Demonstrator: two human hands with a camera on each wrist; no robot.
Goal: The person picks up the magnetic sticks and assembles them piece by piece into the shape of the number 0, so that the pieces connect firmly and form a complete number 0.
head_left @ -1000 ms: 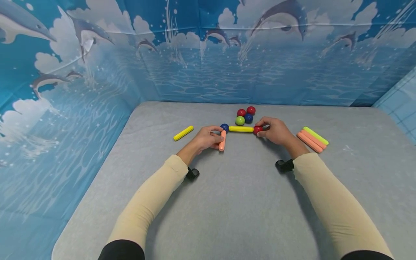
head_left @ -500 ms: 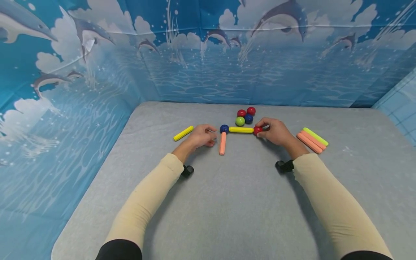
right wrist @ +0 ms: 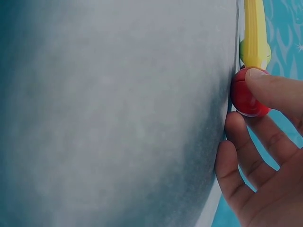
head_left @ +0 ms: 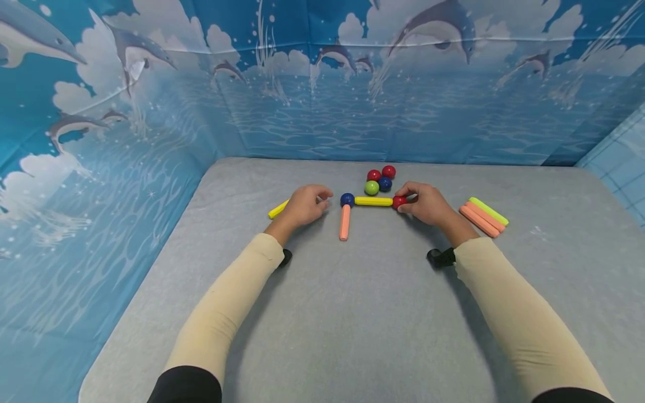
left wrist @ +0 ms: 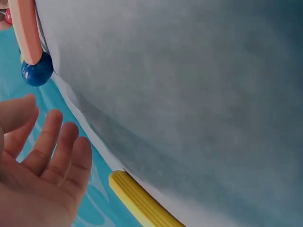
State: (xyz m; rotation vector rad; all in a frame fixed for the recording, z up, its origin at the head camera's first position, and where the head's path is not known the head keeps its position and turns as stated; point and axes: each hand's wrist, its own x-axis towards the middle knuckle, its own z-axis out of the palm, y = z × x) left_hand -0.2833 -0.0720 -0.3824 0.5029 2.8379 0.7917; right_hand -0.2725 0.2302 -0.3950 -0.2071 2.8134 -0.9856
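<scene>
My right hand pinches a red ball between thumb and fingers. That ball sits at the right end of a yellow stick, whose left end meets a blue ball. From the blue ball a salmon-coloured stick points toward the person, forming a corner. My left hand is held just left of the blue ball, fingers relaxed and holding nothing. Beneath it lies a second yellow stick, partly hidden by the hand in the head view.
Behind the joined pieces is a cluster of loose balls: two red, a green ball and a dark blue ball. Two salmon sticks and a yellow-green stick lie right. A dolphin-print curtain borders the grey table.
The left hand has let go of the salmon stick, which now lies against the blue ball, and has moved left over the loose yellow stick. The right hand has stayed on the red ball.
</scene>
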